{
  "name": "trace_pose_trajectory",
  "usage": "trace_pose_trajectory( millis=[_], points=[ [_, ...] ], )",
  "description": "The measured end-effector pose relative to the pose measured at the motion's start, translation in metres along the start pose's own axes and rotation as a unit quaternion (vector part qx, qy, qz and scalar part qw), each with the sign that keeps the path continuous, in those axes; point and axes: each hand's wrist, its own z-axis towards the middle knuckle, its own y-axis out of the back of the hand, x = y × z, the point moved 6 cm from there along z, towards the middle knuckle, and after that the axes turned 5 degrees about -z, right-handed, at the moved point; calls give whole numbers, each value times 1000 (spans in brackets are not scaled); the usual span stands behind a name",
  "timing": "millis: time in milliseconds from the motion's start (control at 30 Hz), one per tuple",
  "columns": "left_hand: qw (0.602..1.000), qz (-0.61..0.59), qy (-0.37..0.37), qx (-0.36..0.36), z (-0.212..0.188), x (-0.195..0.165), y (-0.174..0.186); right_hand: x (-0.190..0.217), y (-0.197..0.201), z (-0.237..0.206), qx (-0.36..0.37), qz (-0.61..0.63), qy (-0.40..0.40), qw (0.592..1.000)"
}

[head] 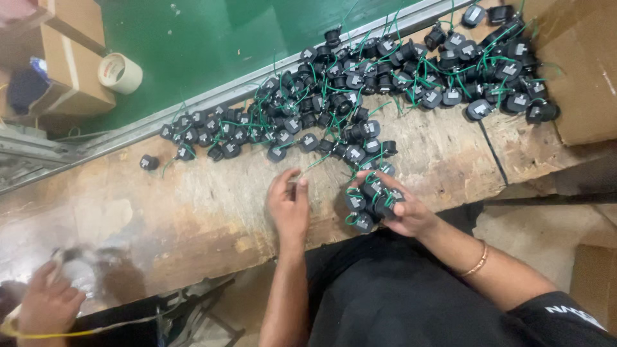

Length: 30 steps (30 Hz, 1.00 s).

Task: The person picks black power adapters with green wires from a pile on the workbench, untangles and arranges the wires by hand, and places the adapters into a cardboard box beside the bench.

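My right hand grips a bunch of small black round parts with green wires, held against the near edge of the worn wooden bench. My left hand rests on the bench just left of the bunch, its thumb and fingers pinched on the end of a green wire that runs up towards the pile. A long heap of the same black parts with green wires stretches across the far side of the bench, from the left middle to the top right.
A single black part lies apart at the left. A roll of tape and cardboard boxes sit on the green floor beyond. Another box stands at the right. Another person's hand works at the lower left.
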Motion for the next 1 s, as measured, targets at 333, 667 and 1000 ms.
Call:
trace_pose_trajectory(
  millis=[333,667,1000],
  points=[
    [989,7,-149,16,32,-12,-21,-3,-9,10,27,-30,-19,999],
    [944,-76,-269,174,-7,-88,-17,-12,1,12,30,-60,-47,997],
    [950,-44,-262,165,-3,-92,-39,-22,21,-9,64,-16,-54,996]
  ],
)
